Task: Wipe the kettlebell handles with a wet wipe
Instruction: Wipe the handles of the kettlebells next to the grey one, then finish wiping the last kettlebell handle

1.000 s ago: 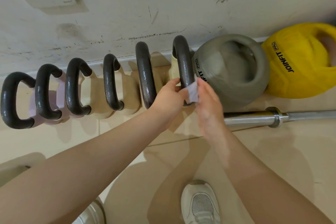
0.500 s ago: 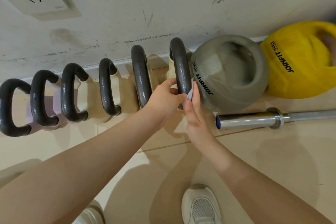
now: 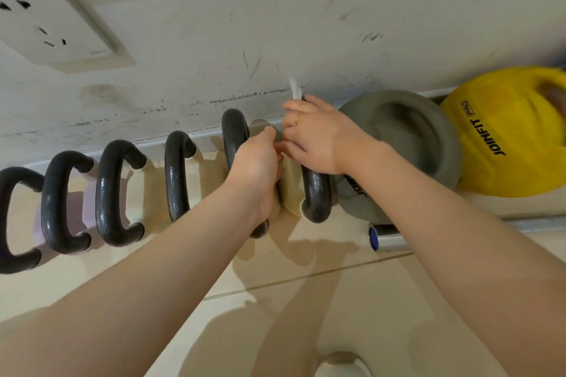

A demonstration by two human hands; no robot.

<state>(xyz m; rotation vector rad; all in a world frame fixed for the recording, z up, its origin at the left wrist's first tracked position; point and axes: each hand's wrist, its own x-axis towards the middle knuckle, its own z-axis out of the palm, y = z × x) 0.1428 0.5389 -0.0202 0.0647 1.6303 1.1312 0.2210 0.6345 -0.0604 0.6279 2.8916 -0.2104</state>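
Six dark handles stand in a row along the wall (image 3: 306,24), each arching over a pale kettlebell on the tiled floor (image 3: 352,300); the rightmost handle (image 3: 317,196) sits just beside a grey ball (image 3: 407,138), and a yellow ball (image 3: 505,131) marked JOINFIT lies past that. Right hand (image 3: 318,135) is wrapped over the top of the rightmost handle, fingers curled round it; a white wipe (image 3: 295,89) sticks up from between the fingertips, pressed against the handle's upper bend, so this hand is clamped on wipe and handle together. Left hand (image 3: 257,168) is closed too, its fingers bunched at the gap between the fifth handle (image 3: 234,131) and the rightmost one, touching the right hand; whether it grips the kettlebell body (image 3: 291,190) or only rests there, I cannot tell. Both forearms reach in from the lower edge of the view; the two hands meet above the cream body. Near the right forearm a steel bar (image 3: 386,237) with a blue end cap lies on the floor; a socket (image 3: 52,21) is set in the wall at upper left; a white shoe (image 3: 340,366) shows at the bottom edge.
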